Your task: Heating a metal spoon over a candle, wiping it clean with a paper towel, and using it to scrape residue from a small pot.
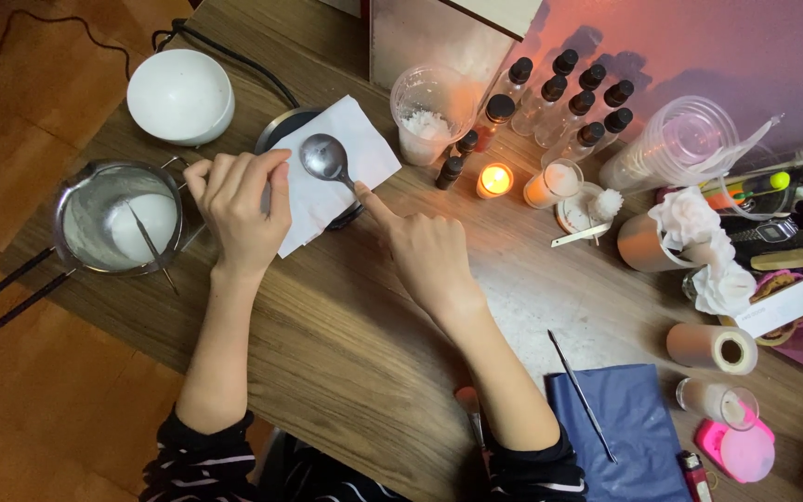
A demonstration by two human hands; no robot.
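Note:
A metal spoon (325, 158) lies bowl-up on a white sheet of paper (327, 177) that covers a small round scale or burner. My right hand (425, 249) pinches the spoon's handle with thumb and forefinger. Over the paper's left edge, my left hand (237, 200) presses down with curled fingers. A steel pot (118, 218) with white wax and a thin stick in it stands just left of my left hand.
A white bowl (181, 96) sits at the back left. A plastic cup of white flakes (429, 116), dark-capped bottles (564, 98), a lit tealight (494, 179) and stacked clear cups (676, 144) line the back. Blue cloth (620, 432) and a metal pick lie front right.

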